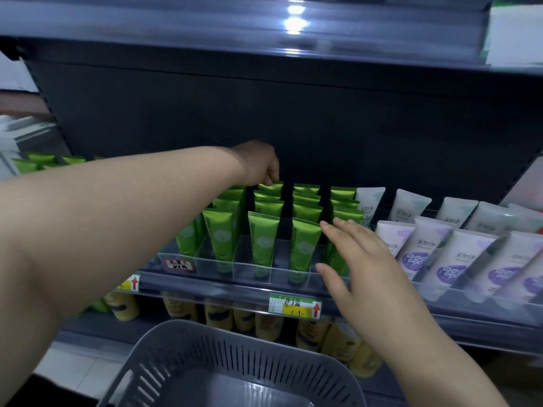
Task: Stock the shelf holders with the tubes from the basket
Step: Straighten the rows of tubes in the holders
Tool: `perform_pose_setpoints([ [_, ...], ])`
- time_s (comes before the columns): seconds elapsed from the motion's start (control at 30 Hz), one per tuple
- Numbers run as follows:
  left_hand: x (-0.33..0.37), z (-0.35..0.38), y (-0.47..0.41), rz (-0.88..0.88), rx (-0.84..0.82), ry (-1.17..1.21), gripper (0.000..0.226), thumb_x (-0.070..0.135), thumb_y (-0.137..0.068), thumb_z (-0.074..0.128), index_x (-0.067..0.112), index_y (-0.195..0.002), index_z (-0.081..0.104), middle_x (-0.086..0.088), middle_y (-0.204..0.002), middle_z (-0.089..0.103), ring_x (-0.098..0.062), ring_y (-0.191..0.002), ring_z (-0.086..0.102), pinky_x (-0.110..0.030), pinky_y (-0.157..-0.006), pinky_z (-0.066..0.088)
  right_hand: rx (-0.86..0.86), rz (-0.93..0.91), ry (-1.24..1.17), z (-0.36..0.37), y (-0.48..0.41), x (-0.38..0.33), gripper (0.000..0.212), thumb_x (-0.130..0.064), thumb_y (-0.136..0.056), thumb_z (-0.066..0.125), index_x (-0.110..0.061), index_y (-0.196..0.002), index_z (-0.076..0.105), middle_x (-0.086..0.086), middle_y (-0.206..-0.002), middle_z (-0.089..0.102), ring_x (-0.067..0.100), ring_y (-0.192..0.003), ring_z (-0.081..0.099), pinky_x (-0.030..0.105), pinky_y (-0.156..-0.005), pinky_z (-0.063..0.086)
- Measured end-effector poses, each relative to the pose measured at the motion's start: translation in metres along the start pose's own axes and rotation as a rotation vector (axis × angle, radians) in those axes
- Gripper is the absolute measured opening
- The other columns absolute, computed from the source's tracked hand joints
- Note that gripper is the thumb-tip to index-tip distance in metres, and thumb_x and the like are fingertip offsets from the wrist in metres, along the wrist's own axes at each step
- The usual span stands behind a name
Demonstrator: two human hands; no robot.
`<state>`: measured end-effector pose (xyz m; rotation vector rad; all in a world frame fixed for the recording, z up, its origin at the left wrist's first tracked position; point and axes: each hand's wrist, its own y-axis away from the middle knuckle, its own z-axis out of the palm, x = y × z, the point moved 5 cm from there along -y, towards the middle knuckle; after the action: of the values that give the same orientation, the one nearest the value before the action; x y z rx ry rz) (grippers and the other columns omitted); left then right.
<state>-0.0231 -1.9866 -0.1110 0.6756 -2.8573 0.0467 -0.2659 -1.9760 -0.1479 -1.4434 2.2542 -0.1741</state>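
Green plastic tubes [263, 245] upright in clear acrylic holder [277, 270]; L hand [258, 164] pinches crimp of rearmost tube [271, 187], straight below fingers; R hand [361, 259] spread, empty, nearer front row; grey slotted basket [235, 356] below, looks empty.

The left hand [257, 163] hid its own fingertips at the rear green tubes [271, 188]; the basket [205, 348] (grey, slotted) ran off the bottom edge; the price label [295, 308] was unreadable.

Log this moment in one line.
left hand: fingers at rear green tube, grip unclear | right hand: open near front tubes | basket: no tubes visible
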Motion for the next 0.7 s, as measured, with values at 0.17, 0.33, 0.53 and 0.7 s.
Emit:
perform_pose_setpoints([
  [0.17,0.002,0.0,-0.001,0.01,0.011,0.006,0.025,0.01,-0.089,0.061,0.019,-0.111,0.067,0.002,-0.105,0.068,-0.01,-0.093,0.059,-0.023,-0.085,0.044,-0.001,-0.001,0.005,-0.002,0.002,0.001,0.058,-0.037,-0.094,0.047,-0.035,-0.146,0.021,-0.015,-0.153,0.02,0.003,-0.142,0.009,0.016,-0.109,0.002],
  [0.33,0.009,-0.006,-0.001,0.044,0.035,0.001,0.027,0.013,-0.09,0.061,0.017,-0.116,0.065,-0.001,-0.116,0.065,-0.014,-0.103,0.058,-0.021,-0.087,0.041,0.0,0.001,0.008,-0.001,0.001,0.0,0.058,-0.037,-0.094,0.048,-0.035,-0.146,0.022,-0.015,-0.153,0.02,0.004,-0.142,0.009,0.016,-0.11,0.002],
  [0.53,0.036,-0.008,-0.004,0.152,0.093,0.022,0.027,0.018,-0.094,0.055,0.017,-0.12,0.063,0.0,-0.124,0.061,-0.016,-0.113,0.054,-0.017,-0.086,0.034,-0.017,0.002,0.01,0.002,0.001,-0.002,0.058,-0.037,-0.094,0.047,-0.034,-0.147,0.022,-0.013,-0.153,0.021,0.006,-0.143,0.009,0.018,-0.11,0.003],
  [0.7,0.056,0.003,-0.012,0.175,0.038,-0.005,0.028,0.018,-0.093,0.055,0.015,-0.12,0.062,-0.002,-0.126,0.06,-0.017,-0.114,0.054,-0.019,-0.085,0.036,-0.034,0.001,0.021,0.004,0.0,-0.003,0.058,-0.037,-0.095,0.046,-0.033,-0.147,0.021,-0.012,-0.154,0.019,0.006,-0.143,0.008,0.019,-0.11,0.003],
])
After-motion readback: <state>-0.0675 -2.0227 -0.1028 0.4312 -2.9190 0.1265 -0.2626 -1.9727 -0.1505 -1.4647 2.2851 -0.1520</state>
